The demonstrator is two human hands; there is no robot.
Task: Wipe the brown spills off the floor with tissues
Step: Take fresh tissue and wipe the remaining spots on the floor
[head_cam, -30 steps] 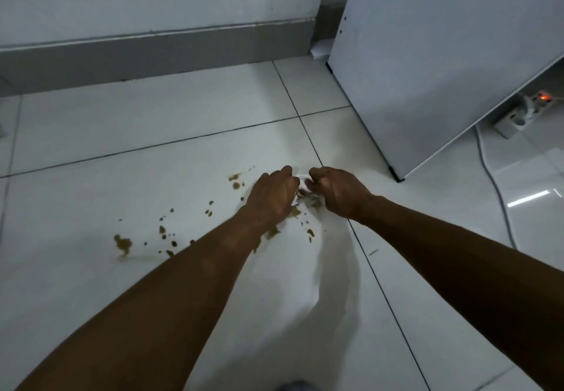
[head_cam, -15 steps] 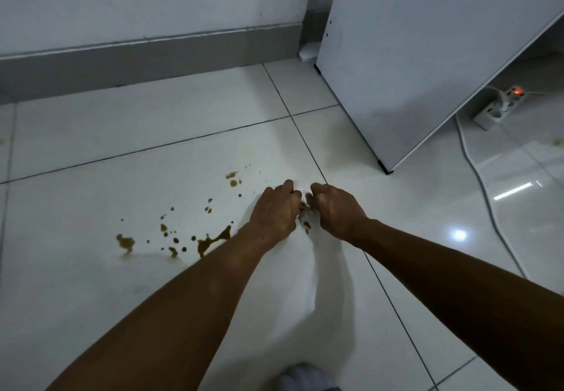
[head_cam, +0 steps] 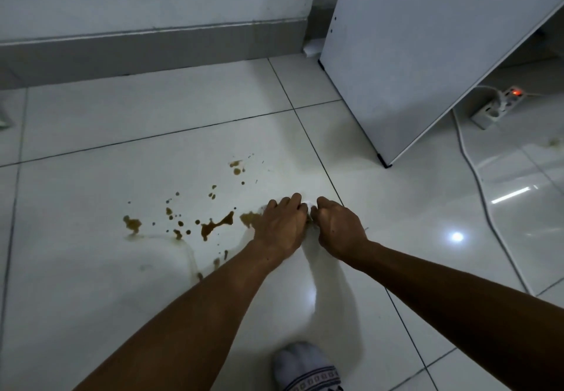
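Brown spills [head_cam: 213,225] lie scattered on the white floor tiles, from a blot at the left [head_cam: 131,223] to drops farther back [head_cam: 236,167]. My left hand [head_cam: 282,222] and my right hand [head_cam: 337,225] are side by side on the floor at the right end of the spills. Between them a white tissue [head_cam: 307,206] shows as a small crumpled edge; both hands' fingers curl on it. Most of the tissue is hidden under the hands. A wet smear [head_cam: 171,242] arcs from the left blot toward my left forearm.
A white board [head_cam: 427,55] leans on the floor at the right. Behind it lie a power strip [head_cam: 496,106] with a red light and a white cable [head_cam: 485,195]. A grey skirting [head_cam: 146,51] runs along the wall. A white-socked foot [head_cam: 305,366] is at the bottom.
Both hands have slid with the tissue toward me and slightly right. The drops beneath them are gone, and more of the spill to the left shows.
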